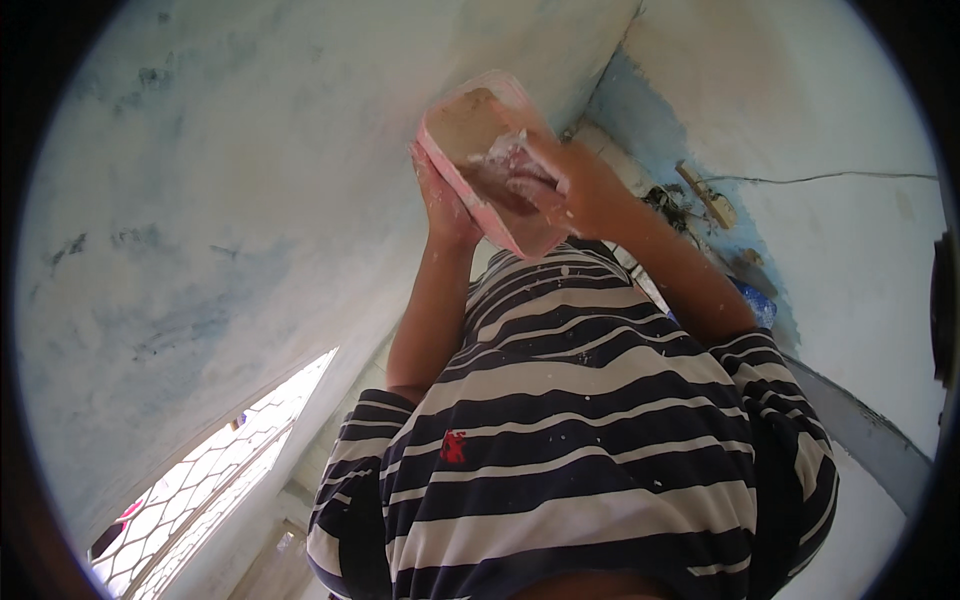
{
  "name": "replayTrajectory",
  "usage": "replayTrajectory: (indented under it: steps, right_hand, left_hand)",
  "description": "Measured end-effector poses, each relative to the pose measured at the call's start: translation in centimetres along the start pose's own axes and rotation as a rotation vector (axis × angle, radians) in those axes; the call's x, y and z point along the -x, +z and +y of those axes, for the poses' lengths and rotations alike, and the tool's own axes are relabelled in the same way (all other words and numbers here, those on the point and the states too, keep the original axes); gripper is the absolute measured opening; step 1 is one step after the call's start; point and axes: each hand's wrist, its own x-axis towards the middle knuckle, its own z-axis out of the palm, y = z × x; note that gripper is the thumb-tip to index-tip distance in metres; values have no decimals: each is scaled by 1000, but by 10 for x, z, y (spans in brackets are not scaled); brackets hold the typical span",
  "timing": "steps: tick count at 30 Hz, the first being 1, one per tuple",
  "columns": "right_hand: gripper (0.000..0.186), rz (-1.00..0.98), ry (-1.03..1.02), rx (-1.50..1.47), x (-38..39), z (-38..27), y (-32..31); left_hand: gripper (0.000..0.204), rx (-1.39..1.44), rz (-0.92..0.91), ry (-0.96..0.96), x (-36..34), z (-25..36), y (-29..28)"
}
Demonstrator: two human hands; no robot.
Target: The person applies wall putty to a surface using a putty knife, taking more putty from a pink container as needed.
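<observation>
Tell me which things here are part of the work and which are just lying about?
In use: pink tray of pale paste, held by left hand; right hand scooping in it.
Lying about: blue bottle, scraps by the wall, loose wire.

Packages: one likely, a crumpled blue plastic wrapper or bag [755, 300] lying on the floor by the base of the wall, just beyond the person's right elbow
Shape of it: small, creased and glossy, partly hidden behind the striped sleeve; too little shows to tell its full outline
Colours of it: bright blue with pale highlights
Print on it: too small and blurred to make out
Labels: none in view
Signs: none on the pale, blue-stained walls
Screens: none in view
Doubtful: small scraps of debris lie near the wall corner, too blurred to tell whether any is packaging
</observation>
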Motion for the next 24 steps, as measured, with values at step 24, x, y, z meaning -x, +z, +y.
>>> replayTrajectory:
  steps: [24]
  right_hand:
    - [35, 48, 70, 105, -19, -25, -15]
  left_hand:
    - [72, 73, -111, 34, 0, 3, 1]
